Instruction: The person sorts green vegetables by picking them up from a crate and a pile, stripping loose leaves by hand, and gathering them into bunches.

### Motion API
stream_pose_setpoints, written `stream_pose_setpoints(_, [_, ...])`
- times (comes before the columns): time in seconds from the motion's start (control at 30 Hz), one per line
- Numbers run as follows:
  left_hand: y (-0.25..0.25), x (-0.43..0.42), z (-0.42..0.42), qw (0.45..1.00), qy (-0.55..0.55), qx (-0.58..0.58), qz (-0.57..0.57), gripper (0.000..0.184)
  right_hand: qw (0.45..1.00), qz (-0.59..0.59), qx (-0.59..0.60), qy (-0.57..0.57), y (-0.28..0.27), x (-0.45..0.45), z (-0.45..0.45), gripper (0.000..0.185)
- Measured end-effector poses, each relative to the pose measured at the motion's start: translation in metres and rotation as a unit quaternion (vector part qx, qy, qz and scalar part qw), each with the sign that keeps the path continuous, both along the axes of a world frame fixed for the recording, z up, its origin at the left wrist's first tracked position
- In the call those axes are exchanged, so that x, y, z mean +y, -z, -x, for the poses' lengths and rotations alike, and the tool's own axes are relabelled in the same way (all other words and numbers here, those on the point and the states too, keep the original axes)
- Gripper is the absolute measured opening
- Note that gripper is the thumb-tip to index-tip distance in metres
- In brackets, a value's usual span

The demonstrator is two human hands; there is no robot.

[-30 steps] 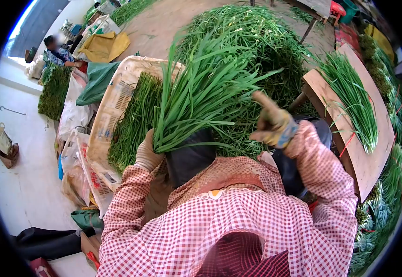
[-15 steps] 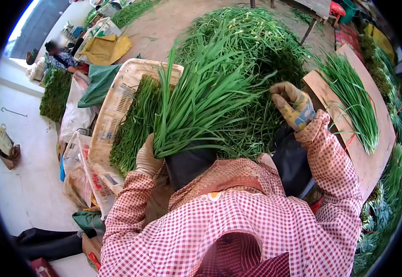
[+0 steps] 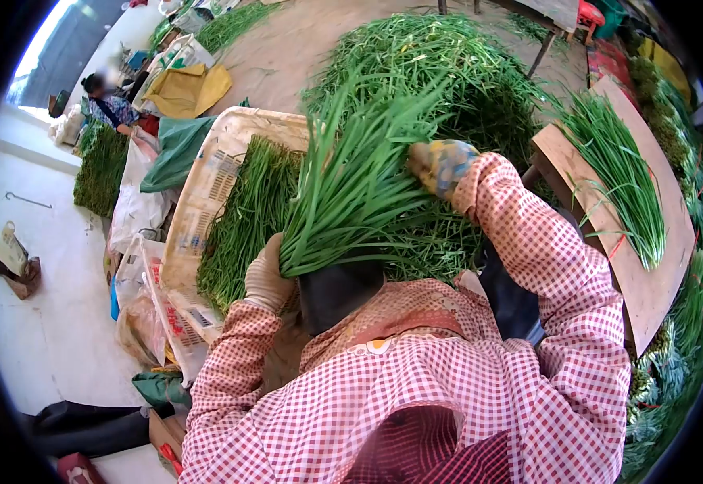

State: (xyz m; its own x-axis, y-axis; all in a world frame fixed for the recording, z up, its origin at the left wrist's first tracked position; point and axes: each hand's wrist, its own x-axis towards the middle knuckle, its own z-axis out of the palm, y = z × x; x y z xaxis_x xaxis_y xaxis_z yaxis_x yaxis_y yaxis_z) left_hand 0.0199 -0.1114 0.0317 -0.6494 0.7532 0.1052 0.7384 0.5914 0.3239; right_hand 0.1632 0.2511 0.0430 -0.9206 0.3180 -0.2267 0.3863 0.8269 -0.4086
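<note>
My left hand (image 3: 269,276), in a pale glove, is closed around the lower ends of a bunch of garlic chives (image 3: 355,181). The long green leaves fan up and to the right above my dark-covered knee. At the right edge of that bunch, my right hand (image 3: 442,167) has its gloved fingers curled in on some leaves; the fingertips are partly hidden. Left of the bunch, a cream plastic crate (image 3: 198,181) holds tightly packed chives (image 3: 248,222). Behind it spreads a big loose heap of chives (image 3: 416,60).
On my right, a wooden board (image 3: 565,161) carries another bunch of chives (image 3: 621,181). Tied bundles (image 3: 674,347) line the far right. Plastic bags (image 3: 137,194) and a green sack (image 3: 175,153) stand beyond the crate. Another person (image 3: 109,105) sits at the upper left.
My right hand has moved left from the open space near the board to the leaves of the bunch, its fingers now against them. My left hand keeps its hold on the chives.
</note>
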Motion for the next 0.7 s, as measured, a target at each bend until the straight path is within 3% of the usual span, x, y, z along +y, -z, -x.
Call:
stream_pose_setpoints(0.03, [0.001,-0.001,0.001,1.0,0.007,0.008,-0.007,0.055,0.996,-0.01,0.024,0.09,-0.023,-0.004,-0.009,0.022])
stream_pose_setpoints(0.07, [0.001,-0.003,0.002,1.0,0.014,0.016,-0.013,0.055,0.982,-0.055,0.083,0.161,0.004,0.032,-0.013,0.024])
stream_pose_setpoints(0.1, [-0.001,-0.002,0.005,1.0,0.008,0.018,-0.017,0.055,0.943,-0.116,0.247,0.193,0.024,0.056,-0.03,0.022])
stream_pose_setpoints(0.13, [-0.007,-0.002,0.006,1.0,0.012,0.017,0.013,0.055,0.947,-0.051,0.206,0.241,0.008,0.066,-0.049,0.023])
stream_pose_setpoints(0.2, [-0.03,0.004,0.007,0.995,0.038,0.035,0.08,0.054,0.962,0.07,0.127,0.231,-0.045,0.046,-0.085,0.031])
stream_pose_setpoints(0.27, [-0.027,0.009,0.039,0.993,0.045,-0.057,0.094,0.046,0.98,0.015,0.048,0.192,-0.027,0.069,-0.112,0.028])
stream_pose_setpoints(0.33, [-0.08,0.026,0.03,0.969,0.105,0.192,0.116,0.042,0.966,-0.094,0.12,0.21,-0.02,0.083,-0.131,0.027])
stream_pose_setpoints(0.37, [-0.089,0.033,0.035,0.958,0.144,0.224,0.108,0.041,0.955,-0.046,0.178,0.234,-0.007,0.097,-0.134,0.03])
stream_pose_setpoints(0.4, [-0.097,0.039,0.038,0.946,0.161,0.226,0.167,0.044,0.951,-0.012,0.226,0.212,-0.019,0.084,-0.129,0.029])
stream_pose_setpoints(0.47, [-0.116,0.059,0.035,0.912,0.222,0.283,0.197,0.045,0.934,0.061,0.315,0.16,-0.043,0.06,-0.118,0.027])
stream_pose_setpoints(0.53, [-0.124,0.074,0.037,0.908,0.244,0.264,0.214,0.052,0.911,0.178,0.349,0.13,-0.082,0.0,-0.093,0.028])
stream_pose_setpoints(0.57, [-0.127,0.08,0.036,0.908,0.254,0.243,0.229,0.058,0.928,0.206,0.298,0.087,-0.08,-0.012,-0.084,0.036])
stream_pose_setpoints(0.6, [-0.13,0.086,0.032,0.905,0.262,0.244,0.229,0.058,0.935,0.135,0.328,-0.013,-0.078,-0.025,-0.075,0.043])
stream_pose_setpoints(0.7, [-0.136,0.099,0.019,0.887,0.301,0.268,0.225,0.053,0.967,0.119,0.223,-0.016,-0.067,-0.053,-0.045,0.072])
